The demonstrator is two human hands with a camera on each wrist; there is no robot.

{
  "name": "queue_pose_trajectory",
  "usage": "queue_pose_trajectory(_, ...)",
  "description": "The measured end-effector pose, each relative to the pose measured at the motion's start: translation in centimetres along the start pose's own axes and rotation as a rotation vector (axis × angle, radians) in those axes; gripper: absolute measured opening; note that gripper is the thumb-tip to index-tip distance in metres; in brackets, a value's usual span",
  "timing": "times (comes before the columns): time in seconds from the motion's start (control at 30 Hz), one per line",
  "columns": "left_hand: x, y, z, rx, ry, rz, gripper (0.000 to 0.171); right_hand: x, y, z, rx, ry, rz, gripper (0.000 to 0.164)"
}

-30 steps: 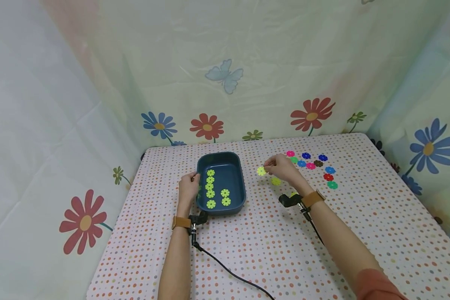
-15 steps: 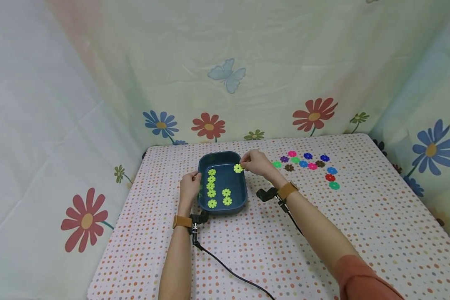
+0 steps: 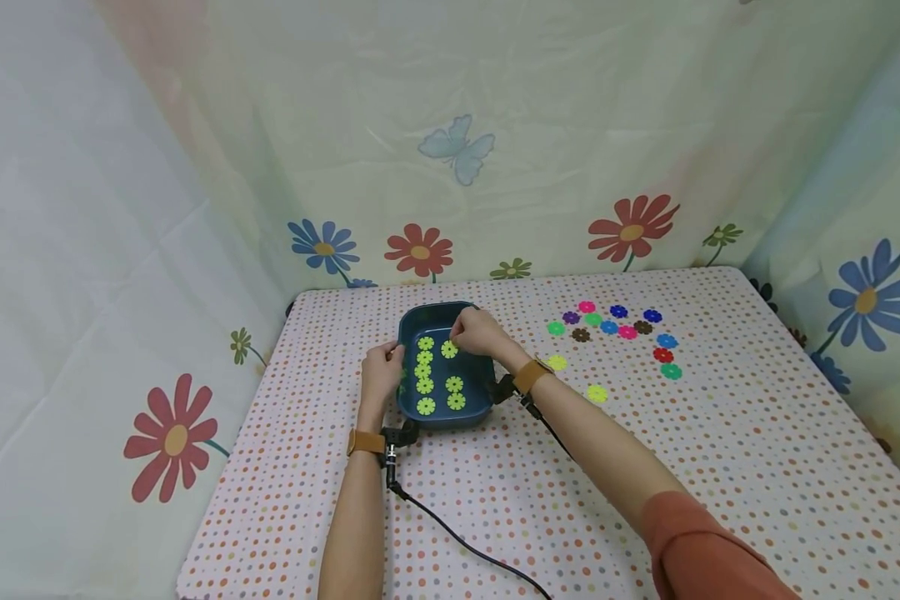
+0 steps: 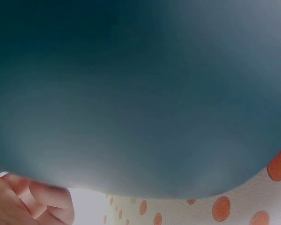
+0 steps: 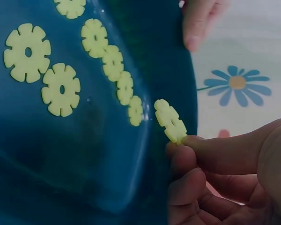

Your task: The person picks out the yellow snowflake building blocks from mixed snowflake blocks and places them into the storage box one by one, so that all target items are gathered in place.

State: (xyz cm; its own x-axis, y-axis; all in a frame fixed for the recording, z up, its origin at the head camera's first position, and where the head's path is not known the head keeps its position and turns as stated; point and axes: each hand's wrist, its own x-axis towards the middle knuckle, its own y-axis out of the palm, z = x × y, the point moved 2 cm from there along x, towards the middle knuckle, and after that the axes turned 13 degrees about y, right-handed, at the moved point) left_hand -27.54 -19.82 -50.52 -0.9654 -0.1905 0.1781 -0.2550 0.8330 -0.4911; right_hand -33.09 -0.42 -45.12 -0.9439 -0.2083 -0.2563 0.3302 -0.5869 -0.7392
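Note:
A yellow flower-shaped disc (image 5: 171,121) with notched edges is pinched between thumb and fingers of my right hand (image 3: 482,333), over the inside of a dark blue rectangular tub (image 3: 453,423). On the tub's floor lie several matching yellow discs (image 5: 62,89), some in a column along the left side and two nearer the right. My left hand (image 3: 379,375) holds the tub's left rim, its thumb tip (image 5: 192,40) showing over the edge. In the left wrist view the tub's outer wall (image 4: 140,126) fills most of the picture, with curled fingers (image 4: 51,199) at the lower left.
Two yellow discs (image 3: 596,392) lie on the dotted tablecloth (image 3: 480,500) right of the tub. Behind them is a loose group of pink, blue, green, brown, purple and red discs (image 3: 627,332). A black cable (image 3: 457,537) runs from the left wrist camera.
My right hand has carried the yellow disc leftward from the tablecloth, across the tub's right rim and in over its floor. The left hand stays at the left rim.

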Motion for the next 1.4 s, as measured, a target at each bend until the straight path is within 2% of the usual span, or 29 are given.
queue_pose_trajectory(0.2,-0.1,0.0,-0.1,-0.003,0.006,-0.003,0.040,0.8,0.7,0.1,-0.040,0.040,0.044,0.020)
queue_pose_trajectory(0.43,-0.2,0.0,-0.1,0.000,0.007,-0.009,0.040,1.6,1.8,0.1,-0.085,0.083,0.065,0.040)
queue_pose_trajectory(0.57,-0.2,-0.1,-0.1,0.008,0.011,-0.011,0.040,2.0,2.5,0.1,-0.142,0.076,0.046,0.035)
queue_pose_trajectory(0.73,-0.1,0.0,0.1,0.014,0.013,-0.008,0.040,1.9,3.1,0.3,-0.214,0.073,0.025,0.009)
queue_pose_trajectory(1.0,0.0,0.0,0.1,0.011,0.003,-0.005,0.041,1.7,3.4,0.6,-0.304,0.096,0.038,0.024)
queue_pose_trajectory(1.2,0.0,0.0,0.2,0.014,0.017,-0.001,0.040,2.2,3.9,0.7,-0.325,0.153,0.070,0.029)
queue_pose_trajectory(1.4,0.0,0.1,0.2,0.005,-0.003,0.003,0.041,2.5,4.2,0.7,-0.356,0.155,0.071,0.035)
